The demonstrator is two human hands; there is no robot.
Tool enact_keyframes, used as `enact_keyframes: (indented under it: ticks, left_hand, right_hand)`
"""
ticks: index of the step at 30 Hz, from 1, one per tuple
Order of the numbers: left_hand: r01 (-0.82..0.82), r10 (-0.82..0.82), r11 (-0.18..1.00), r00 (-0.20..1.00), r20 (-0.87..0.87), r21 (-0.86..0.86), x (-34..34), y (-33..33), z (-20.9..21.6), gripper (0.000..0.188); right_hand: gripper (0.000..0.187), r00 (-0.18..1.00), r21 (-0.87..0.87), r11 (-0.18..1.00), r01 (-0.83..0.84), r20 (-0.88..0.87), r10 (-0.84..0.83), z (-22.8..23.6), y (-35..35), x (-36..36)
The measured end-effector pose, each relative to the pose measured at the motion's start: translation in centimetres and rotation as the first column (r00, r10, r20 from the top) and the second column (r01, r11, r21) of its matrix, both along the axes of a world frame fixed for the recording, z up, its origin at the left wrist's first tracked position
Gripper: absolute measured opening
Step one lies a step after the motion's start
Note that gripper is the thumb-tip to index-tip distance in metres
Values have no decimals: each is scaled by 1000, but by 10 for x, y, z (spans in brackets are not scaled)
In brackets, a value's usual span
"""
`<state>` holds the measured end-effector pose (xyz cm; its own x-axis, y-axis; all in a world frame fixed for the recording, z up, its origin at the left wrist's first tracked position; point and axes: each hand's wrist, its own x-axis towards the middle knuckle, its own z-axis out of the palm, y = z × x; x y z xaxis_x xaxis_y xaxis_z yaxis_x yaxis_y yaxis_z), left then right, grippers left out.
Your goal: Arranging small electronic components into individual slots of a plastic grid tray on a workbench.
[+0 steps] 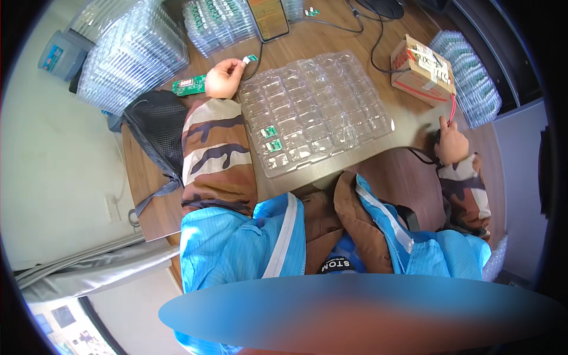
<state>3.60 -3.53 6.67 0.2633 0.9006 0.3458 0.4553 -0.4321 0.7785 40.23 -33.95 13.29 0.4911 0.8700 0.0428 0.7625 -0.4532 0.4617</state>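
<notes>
My left hand point(222, 80) pinches a small green circuit board point(251, 58) with a white connector, beyond the upper left corner of a clear plastic tray point(313, 106). Two similar boards point(270, 131) lie in pockets near the tray's left edge. Beside my left wrist is a larger green board point(188, 86) with a red display. My right hand point(453, 145) is closed at the table's right side. Red wires point(453, 109) run from a cardboard box point(422, 70) down into its fingers; the wire ends are hidden there.
Stacked clear trays point(133, 56) stand at the far left, with more point(218, 23) at the back and right point(470, 80). A phone point(267, 19) leans at the back. Black cables point(378, 44) cross the table. A black mesh bag point(157, 130) lies by my left sleeve.
</notes>
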Motion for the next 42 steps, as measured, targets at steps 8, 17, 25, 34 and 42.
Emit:
enact_keyframes:
  ticks: [8, 17, 25, 34, 42]
  left_hand:
    - [9, -13, 997, 998, 61, 74, 1, -1, -1, 16]
    - [84, -101, 980, 991, 86, 181, 0, -2, 7, 11]
    - [155, -150, 968, 988, -45, 197, -5, -2, 9, 9]
    - [54, -51, 988, 998, -29, 142, -1, -3, 3, 14]
    - [31, -36, 994, 998, 47, 108, 0, -2, 3, 17]
  right_hand:
    - [14, 235, 704, 411, -579, -338, 911, 58, 141, -106]
    - [28, -151, 94, 926, -365, -988, 40, -4, 317, -202]
    - [20, -444, 50, 985, -166, -895, -29, -22, 323, -180]
    - [15, 142, 503, 582, -639, -667, 731, -10, 265, -125]
    - [10, 113, 549, 284, -786, -325, 939, 8, 237, -150]
